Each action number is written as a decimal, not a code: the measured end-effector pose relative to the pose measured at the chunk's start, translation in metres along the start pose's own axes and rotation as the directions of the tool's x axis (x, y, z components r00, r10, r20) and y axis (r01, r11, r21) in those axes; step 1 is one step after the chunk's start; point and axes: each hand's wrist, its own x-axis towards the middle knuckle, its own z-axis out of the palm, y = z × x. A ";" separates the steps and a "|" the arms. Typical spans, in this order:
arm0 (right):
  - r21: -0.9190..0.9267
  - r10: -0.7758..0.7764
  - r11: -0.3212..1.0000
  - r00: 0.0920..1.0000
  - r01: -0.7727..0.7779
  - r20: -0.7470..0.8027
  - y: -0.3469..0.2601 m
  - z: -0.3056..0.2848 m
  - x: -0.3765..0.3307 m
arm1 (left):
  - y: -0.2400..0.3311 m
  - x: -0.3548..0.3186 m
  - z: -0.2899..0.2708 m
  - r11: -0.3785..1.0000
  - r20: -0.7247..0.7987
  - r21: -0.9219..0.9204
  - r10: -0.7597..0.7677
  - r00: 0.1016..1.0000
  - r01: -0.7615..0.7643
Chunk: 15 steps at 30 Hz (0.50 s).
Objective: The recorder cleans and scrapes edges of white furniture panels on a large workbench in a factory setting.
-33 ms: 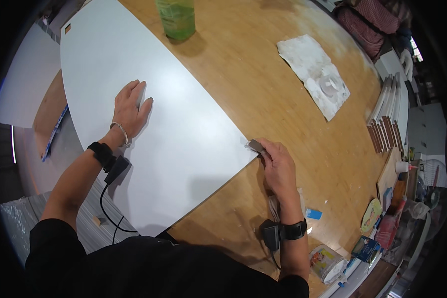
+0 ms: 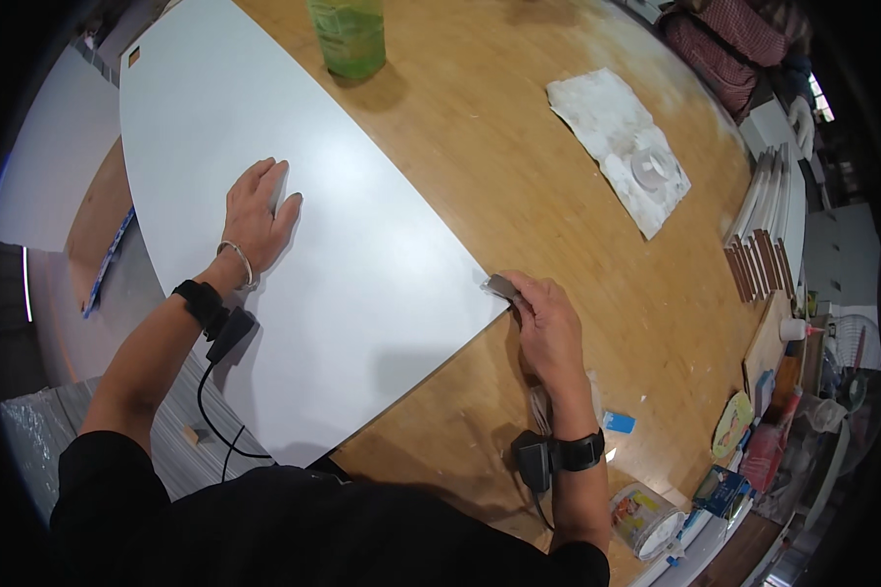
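White panel lies flat on the wooden table, and it's your landmark here. Your left hand rests on the panel's face, palm down, thumb spread, fingers extended and released, gripping 0 items. Your right hand is at the panel's right corner, thumb and fingers grasping 1 small grey-brown block right at that corner; exact contact under it, can't tell. You wear 1 black band per wrist: the left band over the panel, the right band off to the panel's right.

Green cup stands just beyond the panel's far-right edge. White sheet lies well right of the panel, with 1 clear small container on it. Stacked boards sit farther right of the panel. Near side, right of the panel: 1 small blue piece and 1 pale tub. Another person's gloved hand shows far right of the panel, beyond the sheet.
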 end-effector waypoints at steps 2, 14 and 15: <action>-0.046 -0.036 0.998 0.999 0.037 0.011 0.002 0.004 0.002 | 0.002 0.000 -0.002 1.000 -0.001 0.002 0.003 1.000 -0.003; -0.136 -0.102 0.986 0.995 0.101 0.004 0.007 0.006 0.006 | 0.002 0.003 -0.004 1.000 0.010 -0.022 0.016 1.000 -0.016; -0.123 -0.120 0.985 0.993 0.119 -0.001 0.007 0.009 0.003 | 0.002 0.003 -0.004 0.999 0.006 -0.028 0.022 1.000 -0.022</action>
